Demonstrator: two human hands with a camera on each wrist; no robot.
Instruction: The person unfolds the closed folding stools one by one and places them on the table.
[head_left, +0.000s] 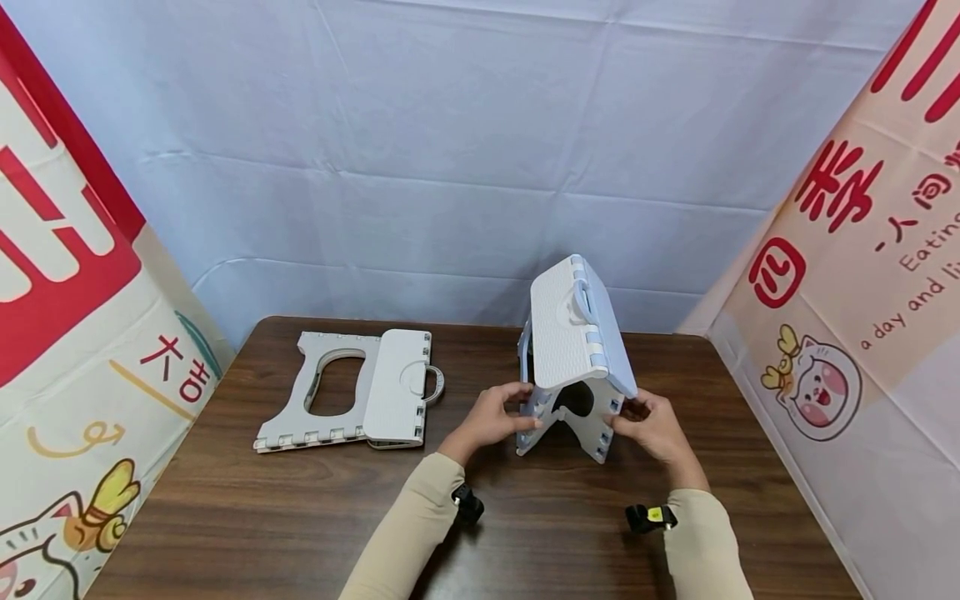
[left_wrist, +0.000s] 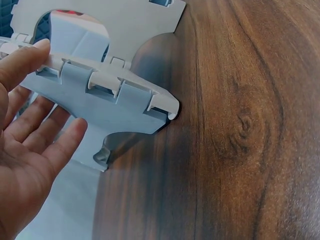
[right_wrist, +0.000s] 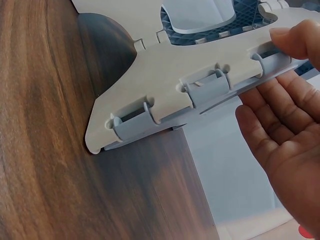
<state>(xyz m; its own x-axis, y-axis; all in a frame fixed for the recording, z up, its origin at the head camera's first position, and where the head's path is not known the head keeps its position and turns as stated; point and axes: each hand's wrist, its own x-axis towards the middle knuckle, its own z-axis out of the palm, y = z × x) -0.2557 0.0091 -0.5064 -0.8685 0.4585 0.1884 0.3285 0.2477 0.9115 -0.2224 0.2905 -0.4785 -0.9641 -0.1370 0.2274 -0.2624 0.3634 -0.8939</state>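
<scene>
The partly folded step stool stands right of centre in the frame on the counter, its seat halves ridged. The left hand and right hand each pinch a side edge between thumb and fingers. The step in hand appears to be folding or unfolding; which cannot be determined. The next move calls for even force on both sides.

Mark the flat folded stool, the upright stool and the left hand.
Flat folded stool (head_left: pixel 396 385): head view, white seat panel.
Upright stool (head_left: pixel 564 343): head view, white seat half.
Left hand (head_left: pixel 489 419): head view, back of the hand.
</scene>
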